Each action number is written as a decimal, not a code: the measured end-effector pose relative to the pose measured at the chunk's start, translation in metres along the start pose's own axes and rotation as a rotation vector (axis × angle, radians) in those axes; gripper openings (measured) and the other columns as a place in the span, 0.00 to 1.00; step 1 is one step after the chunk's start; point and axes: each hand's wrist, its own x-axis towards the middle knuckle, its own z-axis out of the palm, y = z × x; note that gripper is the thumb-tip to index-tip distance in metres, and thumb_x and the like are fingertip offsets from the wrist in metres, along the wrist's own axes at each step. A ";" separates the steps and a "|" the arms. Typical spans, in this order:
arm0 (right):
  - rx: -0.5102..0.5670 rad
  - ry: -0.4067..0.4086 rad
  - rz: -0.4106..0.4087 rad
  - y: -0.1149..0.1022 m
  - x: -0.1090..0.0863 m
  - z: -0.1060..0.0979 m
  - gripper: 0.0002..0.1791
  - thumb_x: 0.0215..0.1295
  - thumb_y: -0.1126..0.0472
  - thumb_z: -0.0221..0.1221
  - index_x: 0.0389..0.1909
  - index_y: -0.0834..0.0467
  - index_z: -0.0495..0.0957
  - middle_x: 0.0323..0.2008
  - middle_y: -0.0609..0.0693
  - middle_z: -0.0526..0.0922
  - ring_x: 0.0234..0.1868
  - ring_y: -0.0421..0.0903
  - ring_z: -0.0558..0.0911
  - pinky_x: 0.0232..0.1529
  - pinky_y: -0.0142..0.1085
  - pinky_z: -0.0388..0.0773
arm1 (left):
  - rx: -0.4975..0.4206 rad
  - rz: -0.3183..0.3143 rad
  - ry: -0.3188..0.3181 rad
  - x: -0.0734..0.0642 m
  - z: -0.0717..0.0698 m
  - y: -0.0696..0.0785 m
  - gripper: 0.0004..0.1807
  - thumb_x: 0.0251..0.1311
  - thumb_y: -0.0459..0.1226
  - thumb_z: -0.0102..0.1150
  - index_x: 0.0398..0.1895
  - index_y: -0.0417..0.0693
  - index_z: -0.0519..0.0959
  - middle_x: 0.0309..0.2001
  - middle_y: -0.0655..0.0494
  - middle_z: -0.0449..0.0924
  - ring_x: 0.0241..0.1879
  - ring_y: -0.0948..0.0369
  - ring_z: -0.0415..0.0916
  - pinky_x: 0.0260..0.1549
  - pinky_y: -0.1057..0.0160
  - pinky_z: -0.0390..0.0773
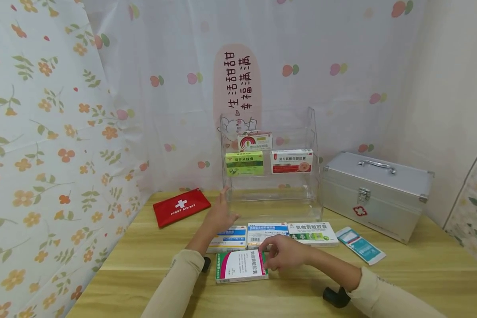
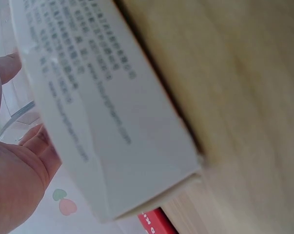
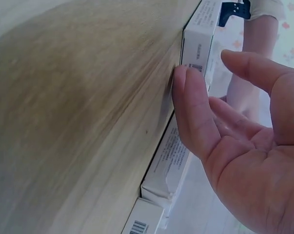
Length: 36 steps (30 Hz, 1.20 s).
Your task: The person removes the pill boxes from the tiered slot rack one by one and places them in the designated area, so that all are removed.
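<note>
My left hand [image 1: 217, 215] reaches to the lower left side of a clear acrylic display stand [image 1: 273, 200], fingers extended and thumb apart. Close to the left wrist camera, the white side of a medicine box [image 2: 112, 126] fills much of the view. My right hand [image 1: 289, 253] is at the right end of a white, green and magenta capsule box [image 1: 238, 266], which lies flat on the table. In the right wrist view its fingers [image 3: 198, 105] bend loosely beside the boxes, with a gap between thumb and fingers.
Behind the capsule box lie two blue-and-white boxes [image 1: 267, 231] and a white-and-green box [image 1: 313, 233]. On the stand are a green box [image 1: 244, 164], a red-and-white box [image 1: 291, 161] and another box [image 1: 255, 141]. A red first aid pouch [image 1: 181, 206], silver case [image 1: 375, 194] and teal-and-white packet [image 1: 361, 245] flank them.
</note>
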 end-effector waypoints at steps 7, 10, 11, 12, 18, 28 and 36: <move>-0.017 -0.029 -0.020 -0.002 0.003 0.004 0.21 0.60 0.66 0.66 0.54 0.66 0.77 0.27 0.48 0.84 0.24 0.44 0.81 0.25 0.32 0.81 | 0.000 0.019 -0.007 0.000 0.000 0.002 0.56 0.60 0.43 0.68 0.78 0.59 0.35 0.73 0.37 0.57 0.53 0.42 0.77 0.53 0.45 0.79; -0.019 -0.028 -0.019 -0.005 0.005 0.005 0.23 0.59 0.66 0.66 0.56 0.66 0.76 0.28 0.48 0.84 0.24 0.43 0.80 0.24 0.31 0.80 | 0.010 0.028 -0.003 0.000 0.001 0.002 0.55 0.60 0.43 0.68 0.78 0.58 0.36 0.72 0.38 0.57 0.53 0.42 0.77 0.53 0.46 0.78; -0.019 -0.027 -0.018 -0.006 0.005 0.006 0.24 0.59 0.66 0.66 0.57 0.66 0.76 0.28 0.48 0.84 0.24 0.43 0.80 0.23 0.31 0.79 | 0.010 0.028 -0.002 0.000 0.001 0.002 0.55 0.60 0.43 0.68 0.78 0.58 0.36 0.72 0.38 0.57 0.53 0.42 0.77 0.53 0.46 0.78; -0.019 -0.026 -0.020 -0.008 0.006 0.006 0.24 0.59 0.66 0.66 0.57 0.67 0.75 0.28 0.48 0.84 0.24 0.43 0.79 0.23 0.30 0.78 | 0.011 0.023 -0.004 0.001 0.001 0.002 0.55 0.60 0.43 0.68 0.78 0.59 0.36 0.72 0.38 0.57 0.53 0.42 0.77 0.53 0.46 0.78; -0.013 -0.033 -0.016 -0.012 0.007 0.007 0.27 0.60 0.66 0.66 0.60 0.68 0.74 0.27 0.52 0.85 0.22 0.41 0.76 0.22 0.28 0.74 | 0.008 0.006 -0.022 0.000 0.000 0.006 0.55 0.61 0.44 0.68 0.78 0.59 0.36 0.72 0.38 0.57 0.59 0.40 0.73 0.56 0.44 0.76; -0.002 -0.044 -0.040 -0.005 0.007 0.011 0.19 0.59 0.68 0.66 0.53 0.65 0.80 0.28 0.48 0.85 0.23 0.41 0.80 0.23 0.30 0.79 | 0.041 0.005 -0.021 -0.002 -0.003 0.007 0.55 0.61 0.45 0.67 0.78 0.60 0.35 0.71 0.38 0.59 0.57 0.41 0.75 0.55 0.45 0.77; -0.010 -0.038 -0.038 -0.011 0.007 0.013 0.22 0.58 0.67 0.66 0.54 0.70 0.78 0.26 0.48 0.85 0.22 0.42 0.81 0.22 0.28 0.77 | 0.045 -0.004 -0.022 -0.001 -0.004 0.007 0.55 0.60 0.45 0.68 0.77 0.58 0.35 0.71 0.37 0.60 0.59 0.41 0.73 0.56 0.45 0.76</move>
